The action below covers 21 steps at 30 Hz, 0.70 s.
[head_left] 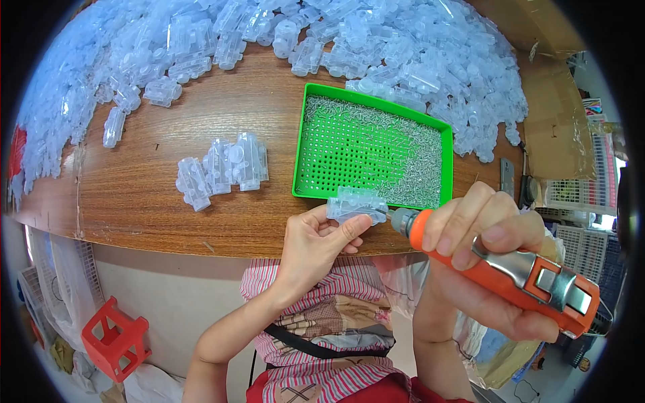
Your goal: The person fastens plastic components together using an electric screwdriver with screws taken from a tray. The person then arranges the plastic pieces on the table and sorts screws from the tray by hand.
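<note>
My left hand (319,242) pinches a clear plastic housing (355,203) between thumb and fingers at the table's front edge. My right hand (480,232) is wrapped round an orange electric screwdriver (470,265). Its tip points left and meets the right end of the housing; whether a screw sits there is too small to tell. Just behind the housing stands a green perforated tray (300,144) with many small silver screws (420,168) heaped along its back and right sides. To the left lie several similar clear housings (220,168) in a small group.
A big pile of clear plastic housings (416,54) spreads along the back and left of the wooden table (161,221). Cardboard (557,121) borders the right side. A red stool (115,339) stands on the floor at lower left.
</note>
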Motion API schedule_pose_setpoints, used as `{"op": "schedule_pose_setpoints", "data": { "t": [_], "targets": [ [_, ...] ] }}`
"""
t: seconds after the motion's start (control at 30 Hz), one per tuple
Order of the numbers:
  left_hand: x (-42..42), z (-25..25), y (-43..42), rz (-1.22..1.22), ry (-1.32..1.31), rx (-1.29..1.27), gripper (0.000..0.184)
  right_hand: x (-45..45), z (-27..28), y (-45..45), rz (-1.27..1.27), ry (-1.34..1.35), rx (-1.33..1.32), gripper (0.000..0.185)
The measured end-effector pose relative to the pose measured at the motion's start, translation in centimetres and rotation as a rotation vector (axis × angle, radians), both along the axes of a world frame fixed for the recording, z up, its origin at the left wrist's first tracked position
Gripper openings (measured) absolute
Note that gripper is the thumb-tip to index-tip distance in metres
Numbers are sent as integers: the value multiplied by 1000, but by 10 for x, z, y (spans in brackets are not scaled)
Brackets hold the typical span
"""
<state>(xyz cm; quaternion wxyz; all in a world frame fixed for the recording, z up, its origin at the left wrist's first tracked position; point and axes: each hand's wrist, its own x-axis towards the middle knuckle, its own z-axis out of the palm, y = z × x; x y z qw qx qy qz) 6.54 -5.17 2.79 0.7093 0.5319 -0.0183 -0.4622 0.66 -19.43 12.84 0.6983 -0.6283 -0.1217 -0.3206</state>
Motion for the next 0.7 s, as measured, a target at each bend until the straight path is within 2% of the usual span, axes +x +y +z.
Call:
{"op": "schedule_pose_setpoints", "data": {
  "t": [0.23, 0.7],
  "targets": [
    [-4, -1, -2, 31, 90, -46, 23, 5, -9, 3, 2, 11, -43, 84],
    [-6, 2, -2, 59, 122, -91, 23, 2, -28, 15, -13, 35, -258, 68]
  ]
}}
